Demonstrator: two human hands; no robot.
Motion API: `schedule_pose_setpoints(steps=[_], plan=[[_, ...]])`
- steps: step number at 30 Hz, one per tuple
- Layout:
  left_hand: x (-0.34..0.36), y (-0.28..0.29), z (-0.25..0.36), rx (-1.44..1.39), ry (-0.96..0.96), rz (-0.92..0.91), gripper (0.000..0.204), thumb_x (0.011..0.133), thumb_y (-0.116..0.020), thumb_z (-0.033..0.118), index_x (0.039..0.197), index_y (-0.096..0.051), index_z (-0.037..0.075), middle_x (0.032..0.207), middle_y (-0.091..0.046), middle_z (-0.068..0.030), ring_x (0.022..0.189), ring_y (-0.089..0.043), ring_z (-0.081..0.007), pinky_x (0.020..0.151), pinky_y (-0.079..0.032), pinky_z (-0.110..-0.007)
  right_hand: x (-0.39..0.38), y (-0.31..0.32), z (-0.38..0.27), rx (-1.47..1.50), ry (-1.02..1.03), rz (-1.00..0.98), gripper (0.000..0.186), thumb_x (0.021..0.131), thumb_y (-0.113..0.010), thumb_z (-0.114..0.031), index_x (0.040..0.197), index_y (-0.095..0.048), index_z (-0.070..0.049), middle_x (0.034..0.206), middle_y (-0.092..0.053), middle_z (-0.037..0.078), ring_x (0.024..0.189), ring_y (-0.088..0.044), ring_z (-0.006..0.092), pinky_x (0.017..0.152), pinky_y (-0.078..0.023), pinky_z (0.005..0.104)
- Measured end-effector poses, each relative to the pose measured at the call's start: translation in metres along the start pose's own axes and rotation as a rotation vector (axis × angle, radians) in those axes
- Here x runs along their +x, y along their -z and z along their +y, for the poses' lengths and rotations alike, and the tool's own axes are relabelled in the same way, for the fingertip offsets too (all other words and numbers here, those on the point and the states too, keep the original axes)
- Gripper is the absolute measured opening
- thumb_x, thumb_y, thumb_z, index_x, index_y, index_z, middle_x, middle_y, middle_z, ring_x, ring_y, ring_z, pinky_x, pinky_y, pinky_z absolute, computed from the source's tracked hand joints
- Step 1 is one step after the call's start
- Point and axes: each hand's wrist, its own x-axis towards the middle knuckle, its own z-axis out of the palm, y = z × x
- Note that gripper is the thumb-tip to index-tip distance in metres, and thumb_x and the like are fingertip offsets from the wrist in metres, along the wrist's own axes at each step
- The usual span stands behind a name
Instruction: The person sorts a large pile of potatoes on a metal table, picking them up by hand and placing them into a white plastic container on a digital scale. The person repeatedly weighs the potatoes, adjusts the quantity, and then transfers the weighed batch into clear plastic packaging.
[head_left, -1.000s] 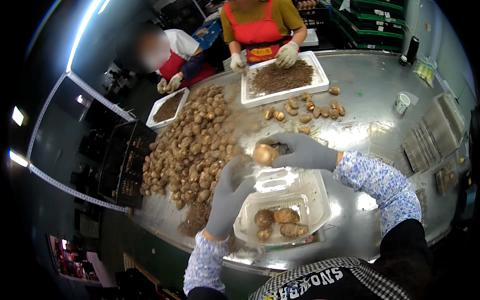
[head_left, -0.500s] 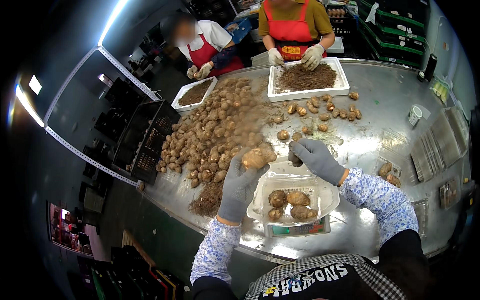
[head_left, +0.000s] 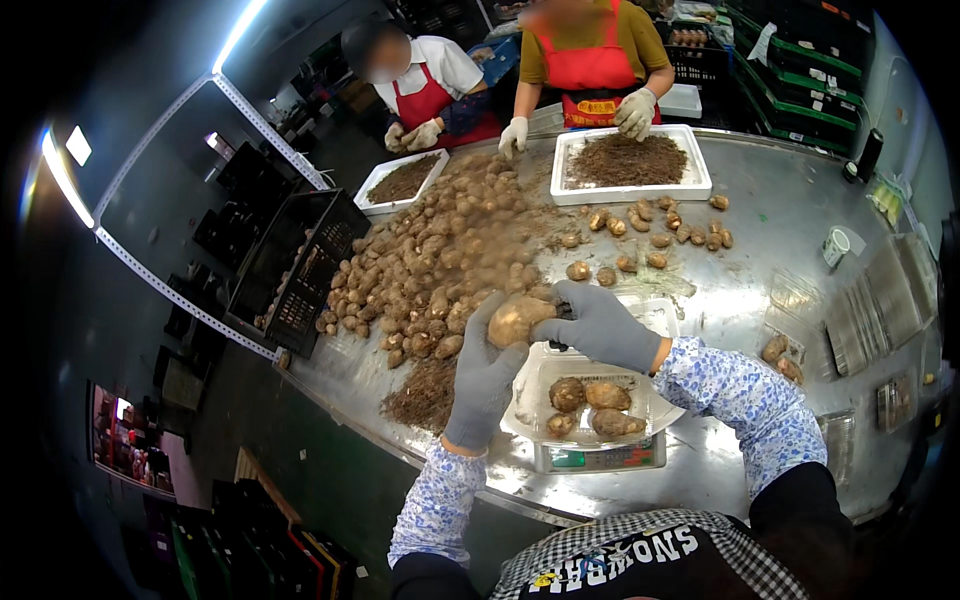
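In my left hand, gloved in grey, a large brown taro rests between thumb and fingers. My right hand, in a matching glove, has its fingers closed at the taro's right end; the thumb and fingertips are partly hidden there. Just below both hands, a clear plastic tray holds several smaller taros. Under the tray is a scale with a green panel, mostly covered.
A big heap of taros lies to the left, with loose dirt beside it. Two people in red aprons work across the metal table at white trays of dirt. Stacked clear containers stand at the right.
My right hand has come left and now touches the taro in my left hand. Across the table, one worker's gloved hand has moved from the white tray to the heap.
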Motion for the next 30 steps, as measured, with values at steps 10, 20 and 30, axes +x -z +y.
schedule_pose_setpoints(steps=[10, 20, 30], plan=[[-0.024, 0.055, 0.032, -0.107, -0.011, 0.096, 0.058, 0.095, -0.063, 0.028, 0.139, -0.04, -0.003, 0.129, -0.056, -0.0189, 0.112, -0.061, -0.0284, 0.092, -0.055, -0.039, 0.051, -0.054, -0.011, -0.292, 0.43, -0.091, 0.016, 0.091, -0.06, -0.019, 0.095, -0.066, -0.004, 0.089, -0.066, 0.014, 0.076, -0.066, 0.0301, 0.067, -0.052, 0.039], [-0.061, 0.109, 0.041, -0.085, -0.061, 0.227, 0.051, 0.096, -0.062, 0.025, 0.135, -0.04, -0.001, 0.126, -0.056, -0.0136, 0.107, -0.06, -0.02, 0.091, -0.051, -0.032, 0.076, -0.124, -0.032, 0.044, 0.258, -0.337, 0.035, 0.089, -0.068, -0.03, 0.112, -0.066, -0.003, 0.096, -0.065, 0.009, 0.09, -0.063, 0.0196, 0.084, -0.05, 0.032], [-0.077, 0.134, 0.038, 0.097, -0.113, 0.393, 0.049, 0.092, -0.062, 0.006, 0.134, -0.038, -0.002, 0.124, -0.053, -0.0132, 0.112, -0.056, -0.0196, 0.094, -0.051, -0.031, 0.104, -0.145, -0.013, -0.041, -0.02, -0.293, 0.034, 0.086, -0.072, -0.035, 0.092, -0.069, -0.002, 0.087, -0.064, 0.009, 0.075, -0.062, 0.017, 0.068, -0.051, 0.0324]])
